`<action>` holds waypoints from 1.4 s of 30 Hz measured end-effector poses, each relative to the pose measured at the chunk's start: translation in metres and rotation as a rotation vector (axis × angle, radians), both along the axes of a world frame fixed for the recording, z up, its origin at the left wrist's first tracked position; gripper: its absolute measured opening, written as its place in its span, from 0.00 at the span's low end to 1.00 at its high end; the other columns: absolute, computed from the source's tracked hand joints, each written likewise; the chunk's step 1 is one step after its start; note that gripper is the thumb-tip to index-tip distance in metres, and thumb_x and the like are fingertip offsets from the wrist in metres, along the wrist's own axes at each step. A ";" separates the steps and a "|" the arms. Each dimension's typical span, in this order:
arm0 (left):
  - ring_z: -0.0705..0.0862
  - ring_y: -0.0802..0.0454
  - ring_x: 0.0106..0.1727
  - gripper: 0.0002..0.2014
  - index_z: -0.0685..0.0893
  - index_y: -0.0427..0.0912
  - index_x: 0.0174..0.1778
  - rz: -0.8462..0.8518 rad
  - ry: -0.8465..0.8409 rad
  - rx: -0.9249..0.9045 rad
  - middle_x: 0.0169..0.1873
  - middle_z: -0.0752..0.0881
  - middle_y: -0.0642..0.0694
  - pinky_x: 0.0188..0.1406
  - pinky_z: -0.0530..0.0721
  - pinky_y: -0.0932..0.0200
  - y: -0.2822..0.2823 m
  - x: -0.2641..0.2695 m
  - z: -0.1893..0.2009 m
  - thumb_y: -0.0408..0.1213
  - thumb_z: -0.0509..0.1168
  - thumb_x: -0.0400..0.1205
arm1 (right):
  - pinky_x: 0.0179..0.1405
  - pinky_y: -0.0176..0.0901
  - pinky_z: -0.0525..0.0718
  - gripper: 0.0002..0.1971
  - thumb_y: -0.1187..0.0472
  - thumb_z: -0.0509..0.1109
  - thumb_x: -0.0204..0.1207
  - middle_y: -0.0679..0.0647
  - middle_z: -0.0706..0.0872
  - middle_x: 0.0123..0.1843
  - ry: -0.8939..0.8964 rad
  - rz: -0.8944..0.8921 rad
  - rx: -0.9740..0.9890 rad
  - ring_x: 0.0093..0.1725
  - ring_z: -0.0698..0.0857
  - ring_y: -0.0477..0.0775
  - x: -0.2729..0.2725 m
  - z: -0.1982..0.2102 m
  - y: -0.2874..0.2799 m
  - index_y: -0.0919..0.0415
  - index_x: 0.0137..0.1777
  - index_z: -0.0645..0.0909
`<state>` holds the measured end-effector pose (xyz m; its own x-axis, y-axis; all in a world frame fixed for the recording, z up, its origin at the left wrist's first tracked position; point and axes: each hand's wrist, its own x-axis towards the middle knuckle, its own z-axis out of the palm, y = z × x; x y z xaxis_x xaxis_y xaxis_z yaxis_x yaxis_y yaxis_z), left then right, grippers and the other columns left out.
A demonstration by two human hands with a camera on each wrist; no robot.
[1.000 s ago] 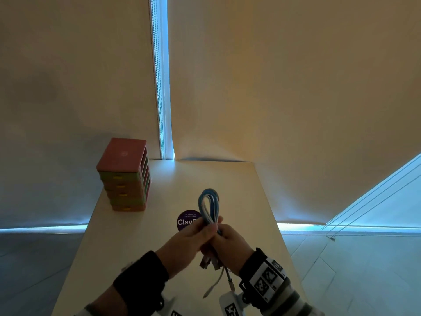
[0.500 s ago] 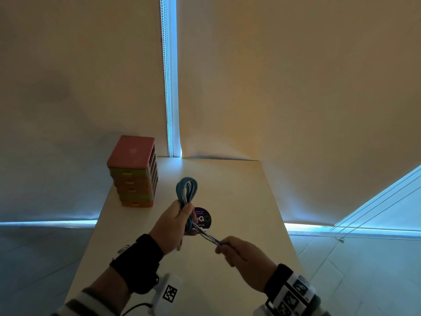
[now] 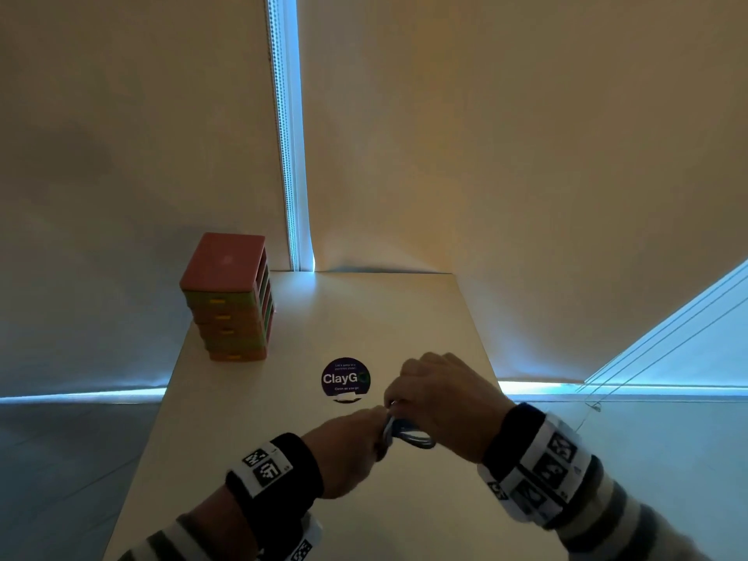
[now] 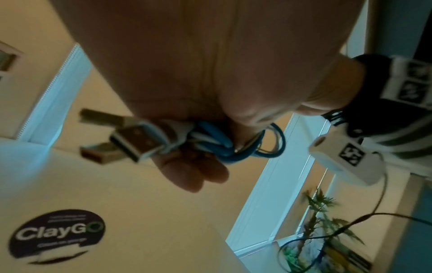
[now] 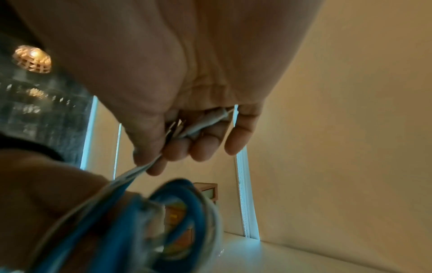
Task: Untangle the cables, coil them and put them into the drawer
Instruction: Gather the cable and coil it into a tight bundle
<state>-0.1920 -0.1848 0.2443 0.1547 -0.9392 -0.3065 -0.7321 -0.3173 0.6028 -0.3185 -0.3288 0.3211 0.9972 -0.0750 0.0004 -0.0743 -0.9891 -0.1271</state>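
A bundle of blue and white cables [image 3: 409, 435] is folded into a short coil above the table's near half. My left hand [image 3: 378, 419] grips the bundle at one end; in the left wrist view the left hand [image 4: 205, 157] holds it with several USB plugs [image 4: 131, 142] sticking out to the left. My right hand [image 3: 394, 400] is over the coil and pinches the loose cable ends [image 5: 205, 123]. The blue loops [image 5: 184, 208] fill the bottom of the right wrist view. The small drawer tower [image 3: 228, 301] stands at the table's far left, all drawers closed.
The pale table [image 3: 251, 439] carries a round dark ClayGO sticker [image 3: 346, 378] just beyond my hands. Blinds hang close behind the table, and its right edge [image 3: 483, 350] drops to the floor. A plant [image 4: 322, 218] stands by the window.
The hands have come together. The coil, held upright in my left hand before, now lies low between both hands, and my right hand has moved from the lower right to above it.
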 end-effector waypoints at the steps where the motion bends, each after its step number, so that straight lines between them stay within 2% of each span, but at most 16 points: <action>1: 0.81 0.46 0.44 0.07 0.78 0.45 0.58 -0.017 0.033 0.008 0.46 0.84 0.46 0.50 0.82 0.47 0.000 -0.004 0.006 0.41 0.57 0.88 | 0.55 0.48 0.78 0.10 0.47 0.63 0.85 0.45 0.85 0.52 0.030 -0.008 0.078 0.52 0.80 0.50 0.002 0.002 -0.008 0.43 0.58 0.84; 4: 0.79 0.55 0.42 0.07 0.78 0.50 0.58 -0.047 0.179 -0.073 0.47 0.85 0.49 0.50 0.82 0.53 0.001 -0.007 0.015 0.44 0.57 0.90 | 0.59 0.47 0.83 0.10 0.49 0.65 0.86 0.45 0.90 0.52 0.137 -0.092 0.480 0.53 0.86 0.47 0.002 -0.002 -0.041 0.47 0.56 0.88; 7: 0.74 0.61 0.36 0.08 0.79 0.43 0.55 0.038 0.449 -0.178 0.42 0.82 0.49 0.43 0.78 0.64 0.003 -0.010 0.021 0.40 0.56 0.92 | 0.58 0.49 0.85 0.12 0.49 0.65 0.86 0.51 0.92 0.50 0.174 -0.203 0.935 0.51 0.88 0.52 -0.005 -0.024 -0.053 0.51 0.51 0.89; 10: 0.77 0.56 0.38 0.11 0.82 0.36 0.58 0.167 0.637 -0.246 0.42 0.83 0.44 0.46 0.81 0.60 0.001 -0.015 0.021 0.38 0.56 0.92 | 0.42 0.53 0.79 0.04 0.63 0.71 0.76 0.63 0.83 0.40 0.088 -0.335 1.422 0.41 0.79 0.62 -0.012 -0.056 -0.043 0.60 0.45 0.88; 12: 0.80 0.56 0.38 0.13 0.82 0.34 0.61 0.243 0.726 -0.279 0.41 0.82 0.44 0.48 0.85 0.59 0.001 -0.016 0.016 0.39 0.56 0.92 | 0.33 0.46 0.74 0.02 0.65 0.73 0.70 0.59 0.74 0.34 0.044 -0.459 1.734 0.32 0.71 0.56 -0.014 -0.073 -0.031 0.63 0.41 0.85; 14: 0.80 0.55 0.36 0.14 0.83 0.32 0.60 0.337 0.811 -0.301 0.38 0.82 0.45 0.50 0.88 0.54 0.000 -0.015 0.010 0.39 0.57 0.92 | 0.30 0.41 0.73 0.05 0.62 0.74 0.73 0.57 0.67 0.34 0.007 -0.514 1.956 0.28 0.67 0.50 -0.014 -0.082 -0.018 0.63 0.40 0.83; 17: 0.75 0.54 0.33 0.14 0.82 0.32 0.56 0.435 0.789 -0.352 0.33 0.78 0.48 0.48 0.87 0.52 -0.003 -0.017 0.005 0.39 0.57 0.92 | 0.29 0.42 0.74 0.11 0.58 0.67 0.83 0.55 0.65 0.30 -0.093 -0.593 2.021 0.27 0.66 0.51 -0.009 -0.084 -0.001 0.64 0.42 0.80; 22: 0.73 0.57 0.30 0.14 0.79 0.31 0.52 0.541 0.710 -0.406 0.30 0.75 0.50 0.40 0.83 0.51 -0.009 -0.019 0.004 0.38 0.54 0.93 | 0.26 0.42 0.70 0.13 0.53 0.66 0.79 0.52 0.68 0.27 -0.156 -0.733 2.072 0.25 0.68 0.52 0.002 -0.078 0.013 0.61 0.39 0.81; 24: 0.71 0.52 0.30 0.16 0.78 0.27 0.52 0.592 0.920 -0.390 0.31 0.74 0.44 0.35 0.79 0.50 -0.011 -0.016 0.006 0.39 0.54 0.93 | 0.26 0.40 0.71 0.14 0.52 0.65 0.81 0.52 0.69 0.27 -0.147 -0.756 2.125 0.26 0.70 0.52 0.003 -0.078 0.014 0.60 0.38 0.81; 27: 0.70 0.52 0.29 0.11 0.78 0.36 0.53 0.637 1.380 -0.353 0.32 0.76 0.44 0.32 0.73 0.54 -0.009 -0.008 0.011 0.39 0.55 0.92 | 0.27 0.39 0.73 0.13 0.54 0.65 0.83 0.51 0.73 0.26 -0.138 -0.733 2.198 0.28 0.71 0.52 0.004 -0.077 0.017 0.59 0.38 0.79; 29: 0.70 0.52 0.29 0.10 0.78 0.39 0.53 0.654 1.432 -0.349 0.32 0.76 0.45 0.32 0.72 0.55 -0.009 -0.004 0.010 0.41 0.56 0.91 | 0.28 0.39 0.74 0.14 0.56 0.63 0.84 0.50 0.71 0.26 -0.147 -0.725 2.211 0.28 0.72 0.51 0.005 -0.075 0.021 0.59 0.37 0.81; 31: 0.71 0.53 0.28 0.12 0.78 0.38 0.48 0.704 1.266 -0.365 0.30 0.76 0.46 0.30 0.72 0.56 -0.013 -0.004 0.007 0.41 0.56 0.91 | 0.29 0.41 0.73 0.14 0.56 0.62 0.85 0.50 0.70 0.26 -0.180 -0.728 2.210 0.27 0.72 0.50 0.010 -0.074 0.025 0.60 0.39 0.80; 35: 0.75 0.64 0.23 0.10 0.75 0.45 0.47 0.647 0.643 -0.504 0.26 0.81 0.55 0.25 0.73 0.70 -0.015 -0.013 0.008 0.37 0.54 0.93 | 0.34 0.50 0.72 0.13 0.56 0.62 0.85 0.57 0.73 0.31 -0.253 -0.779 2.020 0.30 0.71 0.57 0.022 -0.080 0.030 0.65 0.47 0.82; 38: 0.81 0.64 0.35 0.10 0.74 0.57 0.49 0.585 0.373 -0.602 0.36 0.83 0.55 0.34 0.77 0.71 -0.013 -0.013 0.003 0.38 0.53 0.92 | 0.41 0.57 0.76 0.18 0.55 0.61 0.87 0.67 0.81 0.45 -0.329 -0.771 1.734 0.43 0.77 0.64 0.031 -0.085 0.033 0.69 0.57 0.86; 40: 0.82 0.61 0.43 0.09 0.76 0.57 0.53 0.568 0.246 -0.645 0.43 0.83 0.56 0.42 0.79 0.68 -0.013 -0.007 -0.002 0.40 0.52 0.91 | 0.37 0.54 0.77 0.19 0.55 0.57 0.91 0.63 0.80 0.40 -0.362 -0.751 1.514 0.39 0.76 0.60 0.035 -0.079 0.034 0.67 0.52 0.86; 42: 0.83 0.57 0.50 0.10 0.78 0.55 0.59 0.549 0.164 -0.662 0.48 0.83 0.56 0.49 0.84 0.55 -0.012 -0.001 -0.005 0.44 0.51 0.91 | 0.35 0.52 0.76 0.20 0.57 0.56 0.91 0.51 0.77 0.31 -0.363 -0.694 1.314 0.33 0.74 0.56 0.035 -0.067 0.033 0.63 0.41 0.83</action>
<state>-0.1927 -0.1973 0.2396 0.6389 -0.7379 0.2177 -0.4669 -0.1470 0.8720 -0.2836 -0.2959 0.2541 0.7269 -0.6546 -0.2076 -0.2327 0.0496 -0.9713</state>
